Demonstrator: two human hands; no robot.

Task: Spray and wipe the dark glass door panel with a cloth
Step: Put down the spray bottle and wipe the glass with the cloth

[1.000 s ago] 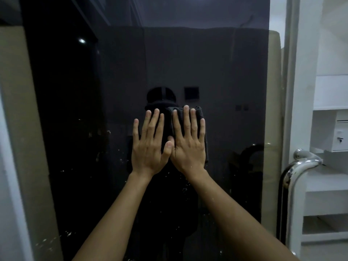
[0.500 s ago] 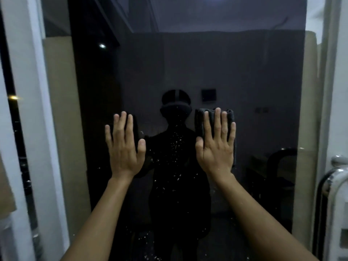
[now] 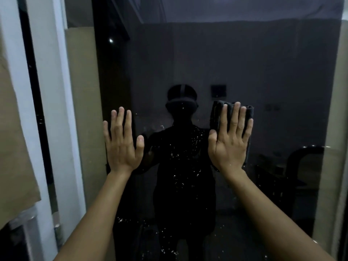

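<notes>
The dark glass door panel (image 3: pixel 263 63) fills the middle of the view and mirrors a person's dark outline. White droplets speckle the glass between my arms and lower down. My right hand (image 3: pixel 228 142) lies flat with straight fingers on a folded dark cloth (image 3: pixel 216 113), pressing it against the glass. The cloth shows above and left of my fingers. My left hand (image 3: pixel 122 142) is spread flat on the bare glass, holding nothing. No spray bottle is in view.
A white door frame (image 3: pixel 56 110) runs down the left side, with a tan surface (image 3: pixel 15 138) at the far left edge. A pale strip (image 3: pixel 337 129) borders the glass on the right.
My hands, side by side on the cloth a second ago, have spread apart. The right hand carried the cloth rightward; the left slid left onto bare glass. The view shifted left.
</notes>
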